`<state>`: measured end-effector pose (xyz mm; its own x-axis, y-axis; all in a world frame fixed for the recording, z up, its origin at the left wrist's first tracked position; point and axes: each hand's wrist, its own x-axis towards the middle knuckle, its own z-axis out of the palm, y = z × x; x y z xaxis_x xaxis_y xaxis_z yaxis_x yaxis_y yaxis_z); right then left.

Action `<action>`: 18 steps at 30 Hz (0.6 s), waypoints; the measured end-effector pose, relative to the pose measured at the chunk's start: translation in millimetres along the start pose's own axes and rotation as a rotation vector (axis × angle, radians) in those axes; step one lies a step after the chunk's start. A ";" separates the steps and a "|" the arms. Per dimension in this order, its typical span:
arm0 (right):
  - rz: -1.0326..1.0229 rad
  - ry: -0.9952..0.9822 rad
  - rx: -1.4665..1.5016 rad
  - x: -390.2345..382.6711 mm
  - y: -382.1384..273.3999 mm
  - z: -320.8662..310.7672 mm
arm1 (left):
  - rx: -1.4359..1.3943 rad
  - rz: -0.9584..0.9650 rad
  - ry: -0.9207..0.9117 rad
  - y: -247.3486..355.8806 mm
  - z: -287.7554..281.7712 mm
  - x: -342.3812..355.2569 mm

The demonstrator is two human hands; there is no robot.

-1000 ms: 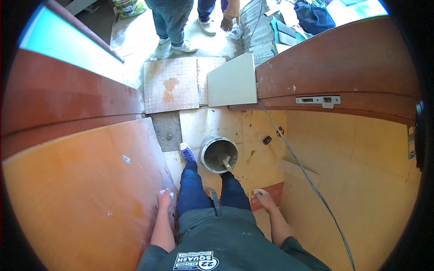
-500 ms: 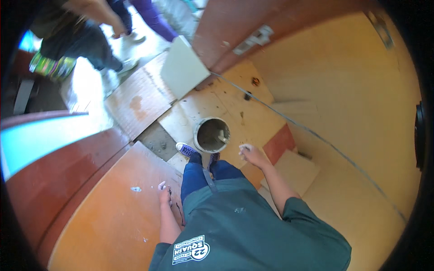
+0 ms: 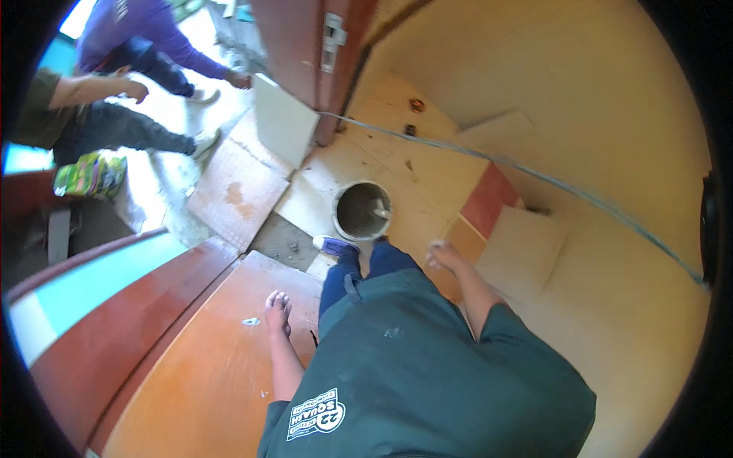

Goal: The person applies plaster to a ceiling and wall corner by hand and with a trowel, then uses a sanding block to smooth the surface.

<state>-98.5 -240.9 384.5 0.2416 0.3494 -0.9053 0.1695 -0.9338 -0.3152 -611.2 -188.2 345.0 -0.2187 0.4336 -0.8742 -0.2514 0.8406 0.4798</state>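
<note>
My left hand [image 3: 278, 309] hangs over the orange-brown door panel [image 3: 206, 366] with nothing in it, its dusty fingers loosely apart. My right hand [image 3: 443, 256] is out to the right above the tiled floor, fingers whitened and slightly bent, and I see nothing held in it. Between and beyond my hands, just past my shoes, stands a round bucket [image 3: 338, 220] with grey mix on its inside and a pale handle-like piece [image 3: 379, 208] in it. Neither hand touches the bucket.
A white tile [image 3: 284, 122] stands tilted at the doorway; a person in purple [image 3: 156, 38] reaches to its top edge. Another person's arm [image 3: 92, 90] is beside them. A grey cable [image 3: 489, 158] crosses on the right. Loose tiles [image 3: 511, 248] lie right; bare mortar [image 3: 286, 240] shows ahead.
My view has turned, bringing the two people more fully into sight. My left hand has lifted slightly and its fingers show more; my right hand stays out to the side.
</note>
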 end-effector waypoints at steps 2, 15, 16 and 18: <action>0.034 0.030 0.138 4.6 6.2 6.9 | 0.040 0.054 -0.016 -5.4 -13.3 8.1; 0.025 -0.049 0.014 -0.5 -55.3 45.3 | 0.176 0.036 0.061 20.1 -26.5 -17.1; 0.016 -0.058 -0.002 3.0 -57.5 48.9 | 0.159 0.038 0.073 15.1 -31.1 -14.8; 0.035 -0.094 -0.013 13.1 -64.5 58.8 | 0.393 0.081 0.135 -0.1 -44.8 -7.6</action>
<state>-162.5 -180.7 376.2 0.1565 0.3070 -0.9388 0.1749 -0.9441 -0.2796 -651.7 -206.1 355.0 -0.3508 0.4790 -0.8047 0.1451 0.8767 0.4586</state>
